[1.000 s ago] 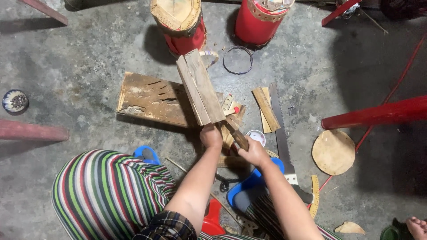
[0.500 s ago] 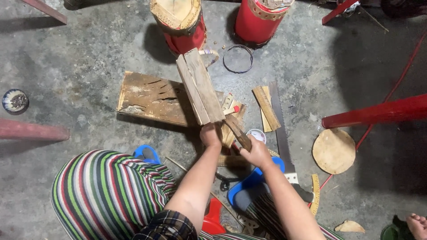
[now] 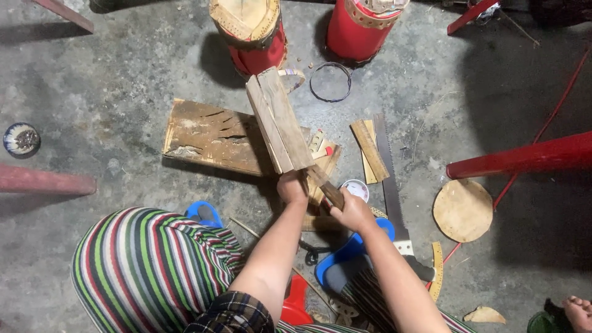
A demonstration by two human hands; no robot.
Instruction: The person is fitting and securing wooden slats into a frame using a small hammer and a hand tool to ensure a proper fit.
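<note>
Holding the upright wooden block [image 3: 279,122] at its lower end, the left hand [image 3: 292,187] is clenched round it over the flat board [image 3: 213,137] on the floor, while the right hand [image 3: 353,211] is wrapped round a knife handle [image 3: 332,194], blade at the block's bottom edge. Best done, I judge, with the block braced steady and left fingers clear of the blade. Against the head view a second ago, the right hand sits slightly lower; the block is unmoved.
</note>
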